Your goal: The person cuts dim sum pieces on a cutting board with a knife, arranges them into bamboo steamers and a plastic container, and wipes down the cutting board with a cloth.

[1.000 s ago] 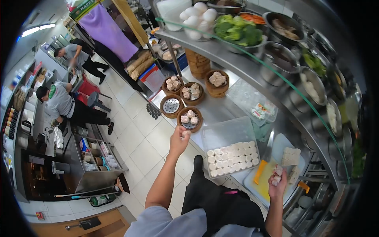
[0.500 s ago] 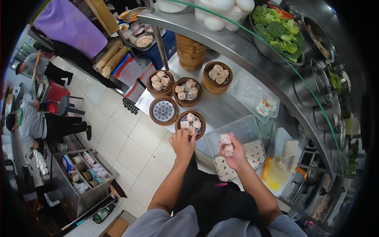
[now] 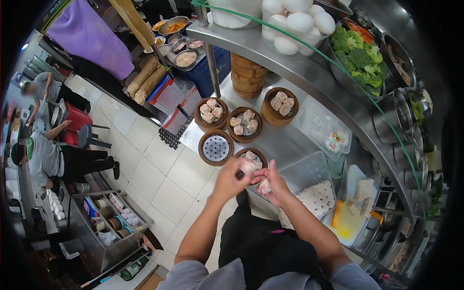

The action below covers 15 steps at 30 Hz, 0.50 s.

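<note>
My left hand (image 3: 227, 181) is closed on a siu mai dumpling (image 3: 248, 167), slightly blurred, at the near edge of a bamboo steamer (image 3: 264, 157). That steamer is partly hidden by my hands, so its contents show only in part. Close beside it on the right, my right hand (image 3: 278, 189) holds another siu mai (image 3: 264, 186) in its curled fingers, with the thumb raised. The fingertips of both hands meet or nearly meet. Below my right forearm sits a clear plastic tub (image 3: 309, 166) with rows of pale siu mai (image 3: 319, 198).
Three steamers with siu mai (image 3: 210, 111) and one with only a perforated liner (image 3: 215, 148) stand on the steel counter (image 3: 193, 137). Stacked steamers (image 3: 247, 77) stand behind. A shelf (image 3: 290, 60) overhead bears eggs (image 3: 299, 21) and broccoli (image 3: 360, 60). Two people work at left.
My left hand has moved from the near steamer's rim to my right hand and now holds one siu mai. The right hand, which held two, has moved left. The view has shifted.
</note>
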Each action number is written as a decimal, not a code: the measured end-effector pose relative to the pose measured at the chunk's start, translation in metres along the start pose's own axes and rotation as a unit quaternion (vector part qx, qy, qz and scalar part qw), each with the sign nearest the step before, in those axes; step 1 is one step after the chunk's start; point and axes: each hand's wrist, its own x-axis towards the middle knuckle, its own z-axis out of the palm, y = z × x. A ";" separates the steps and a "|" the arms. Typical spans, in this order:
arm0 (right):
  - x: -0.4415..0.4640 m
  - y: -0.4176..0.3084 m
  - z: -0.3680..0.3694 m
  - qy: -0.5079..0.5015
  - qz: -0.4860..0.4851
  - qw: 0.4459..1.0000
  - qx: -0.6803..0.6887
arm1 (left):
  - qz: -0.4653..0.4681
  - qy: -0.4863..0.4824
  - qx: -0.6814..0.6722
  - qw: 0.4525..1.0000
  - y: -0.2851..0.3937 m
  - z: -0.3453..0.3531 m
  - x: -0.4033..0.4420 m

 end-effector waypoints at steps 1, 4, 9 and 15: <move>0.002 -0.004 0.002 -0.012 0.014 1.000 0.007 | 0.016 0.068 0.070 0.995 -0.020 -0.006 0.014; 0.018 -0.004 0.001 -0.018 0.015 0.996 0.081 | 0.014 0.150 0.198 0.969 -0.078 -0.026 0.049; 0.027 -0.010 0.013 -0.024 0.016 0.989 0.148 | -0.060 0.114 0.341 0.931 -0.091 -0.029 0.061; 0.048 0.005 0.021 -0.046 0.000 0.991 0.124 | 0.072 -0.040 0.102 0.991 0.030 -0.032 0.011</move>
